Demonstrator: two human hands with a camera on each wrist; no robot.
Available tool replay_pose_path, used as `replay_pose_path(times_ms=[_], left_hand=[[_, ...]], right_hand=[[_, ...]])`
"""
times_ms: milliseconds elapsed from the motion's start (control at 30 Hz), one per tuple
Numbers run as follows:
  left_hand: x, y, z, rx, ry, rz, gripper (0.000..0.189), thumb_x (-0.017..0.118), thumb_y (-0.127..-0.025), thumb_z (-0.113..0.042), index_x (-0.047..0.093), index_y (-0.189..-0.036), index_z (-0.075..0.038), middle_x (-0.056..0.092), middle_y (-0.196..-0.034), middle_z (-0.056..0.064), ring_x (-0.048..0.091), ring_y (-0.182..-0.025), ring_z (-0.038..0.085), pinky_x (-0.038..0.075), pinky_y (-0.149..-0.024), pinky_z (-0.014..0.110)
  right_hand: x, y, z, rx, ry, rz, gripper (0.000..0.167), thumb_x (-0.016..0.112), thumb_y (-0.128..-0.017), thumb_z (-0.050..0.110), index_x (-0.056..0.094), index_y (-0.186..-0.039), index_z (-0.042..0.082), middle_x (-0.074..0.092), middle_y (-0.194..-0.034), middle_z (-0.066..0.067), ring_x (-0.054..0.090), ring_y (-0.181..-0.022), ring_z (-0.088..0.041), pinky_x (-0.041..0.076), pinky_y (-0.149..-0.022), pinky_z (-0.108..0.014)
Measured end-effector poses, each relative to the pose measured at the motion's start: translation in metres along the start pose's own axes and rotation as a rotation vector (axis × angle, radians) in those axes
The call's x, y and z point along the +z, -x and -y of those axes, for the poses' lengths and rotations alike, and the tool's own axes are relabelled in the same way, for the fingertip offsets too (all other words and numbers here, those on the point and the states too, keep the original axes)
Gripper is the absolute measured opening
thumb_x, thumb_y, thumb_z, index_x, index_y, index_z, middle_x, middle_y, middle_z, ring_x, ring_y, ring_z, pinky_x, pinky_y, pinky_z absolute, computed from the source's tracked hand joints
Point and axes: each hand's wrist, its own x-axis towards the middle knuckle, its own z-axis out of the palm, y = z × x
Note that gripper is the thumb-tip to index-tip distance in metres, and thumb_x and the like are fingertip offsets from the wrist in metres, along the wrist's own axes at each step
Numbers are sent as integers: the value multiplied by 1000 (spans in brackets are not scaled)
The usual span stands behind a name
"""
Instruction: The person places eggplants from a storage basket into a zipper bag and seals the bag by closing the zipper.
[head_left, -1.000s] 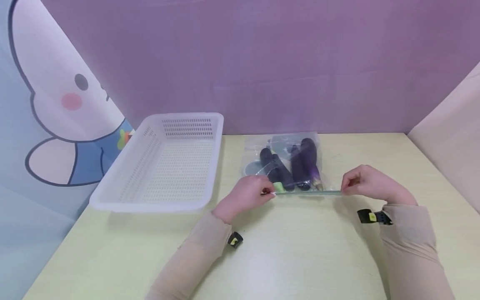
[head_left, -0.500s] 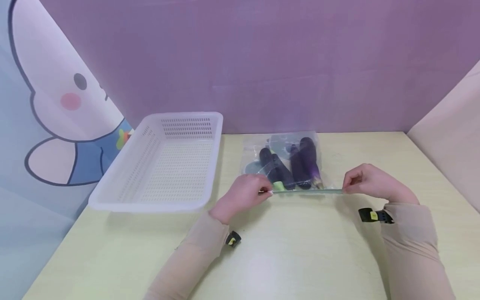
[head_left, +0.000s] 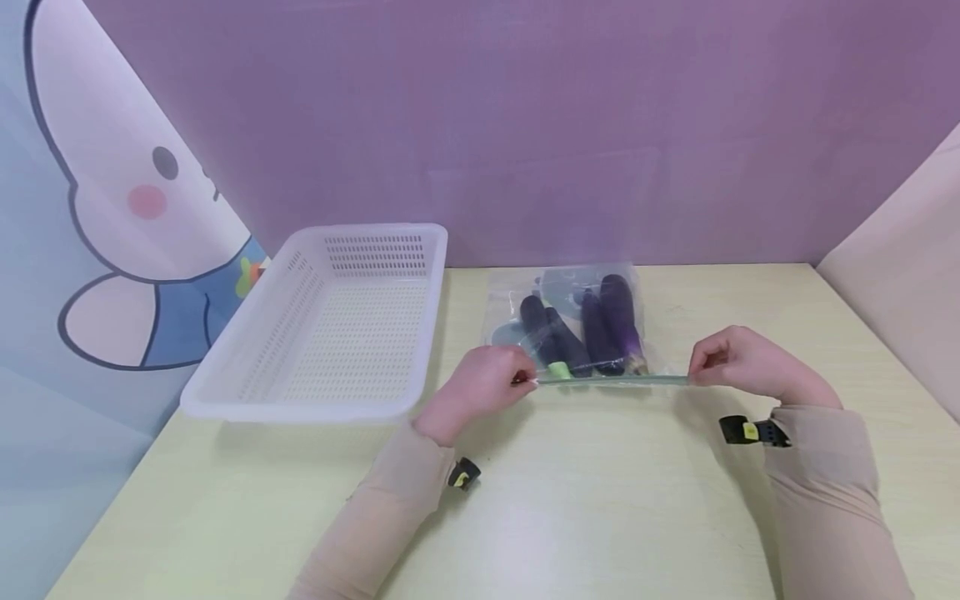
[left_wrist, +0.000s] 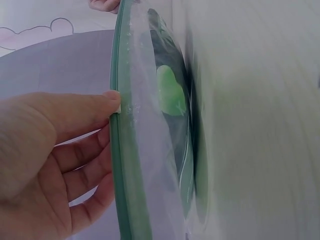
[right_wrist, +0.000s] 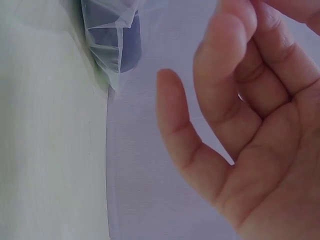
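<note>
A clear zip bag with a green zip strip lies on the table, its near edge lifted. Several dark purple eggplants are inside, one with a pale green end. My left hand pinches a small white slider on the zip between thumb and fingers, near the left part of the bag's edge. The right hand pinches the right end of the zip strip; in the right wrist view its pinching fingertips are cut off at the top, with other fingers curved and apart.
A white perforated plastic basket stands on the table left of the bag. A purple cloth wall rises behind the table's back edge. A cartoon-printed curtain hangs on the left.
My left hand has slid slightly leftward along the zip, showing more of the green strip. The right hand has shifted a little to the right, still pinching the end.
</note>
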Motion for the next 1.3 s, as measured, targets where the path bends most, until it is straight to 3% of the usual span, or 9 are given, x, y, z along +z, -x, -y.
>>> replay_pose_path(times_ms=[300, 600, 1300], left_hand=[[-5, 2, 2, -28, 16, 36, 9, 67, -88, -20, 69, -80, -16, 64, -78, -5, 55, -70, 9, 47, -62, 24], [-10, 4, 6, -50, 11, 28, 10, 68, -87, -19, 69, -77, -16, 61, -74, -5, 52, -67, 8, 45, -59, 24], [-13, 6, 5, -56, -40, 60, 15, 67, -86, -14, 67, -71, -14, 59, -68, -4, 48, -61, 10, 43, -56, 24]], right_hand=[[1, 0, -1, 4, -14, 9, 7, 70, -81, 6, 68, -77, 1, 69, -73, 1, 62, -72, -7, 49, -68, -22], [1, 1, 2, 9, -1, -6, 8, 68, -82, 7, 69, -74, 7, 67, -70, 0, 57, -65, -11, 45, -65, -23], [-1, 2, -11, 37, 27, 9, 6, 69, -81, 6, 68, -77, 3, 68, -72, 3, 58, -70, -2, 47, -68, -22]])
